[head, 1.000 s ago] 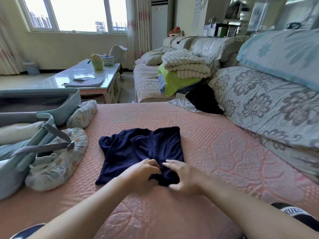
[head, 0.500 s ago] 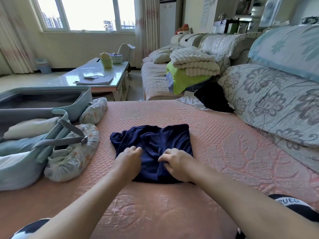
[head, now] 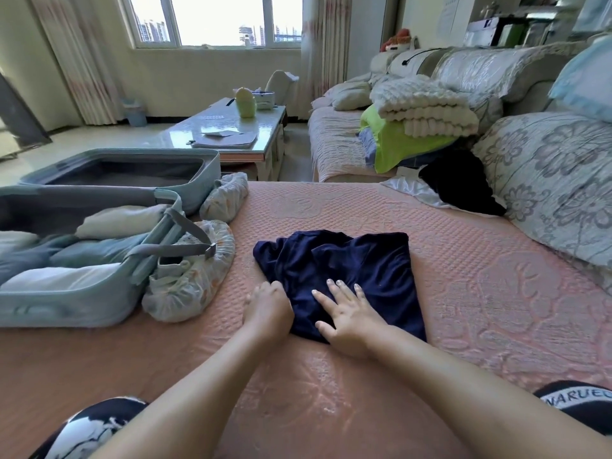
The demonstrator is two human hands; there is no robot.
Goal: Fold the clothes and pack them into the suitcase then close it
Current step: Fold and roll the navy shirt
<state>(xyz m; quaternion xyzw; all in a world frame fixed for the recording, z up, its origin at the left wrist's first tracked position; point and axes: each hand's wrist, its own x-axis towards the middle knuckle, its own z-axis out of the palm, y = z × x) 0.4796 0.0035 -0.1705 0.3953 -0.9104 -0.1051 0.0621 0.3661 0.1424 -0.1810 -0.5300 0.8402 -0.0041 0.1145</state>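
Note:
A dark navy garment (head: 344, 270) lies partly folded on the pink quilted sofa seat (head: 480, 293). My right hand (head: 347, 313) rests flat on its near part, fingers spread. My left hand (head: 268, 309) is curled at the garment's near-left edge, fingers tucked against the cloth. A light blue suitcase (head: 66, 303) lies open at the left, with folded pale and blue clothes (head: 82, 253) inside under grey straps. Its lid half (head: 126, 170) stands beyond it, with nothing visible inside.
Two patterned fabric bundles (head: 188, 286) (head: 225, 200) sit beside the suitcase. A black garment (head: 463, 183) over white cloth lies at the sofa's back. Stacked towels and a green blanket (head: 414, 127) sit on the far sofa. A glass coffee table (head: 231, 134) stands beyond.
My hands moved from pinching the garment's near edge together to apart: right hand now flat on top, left hand at the left edge. The camera view shifted left.

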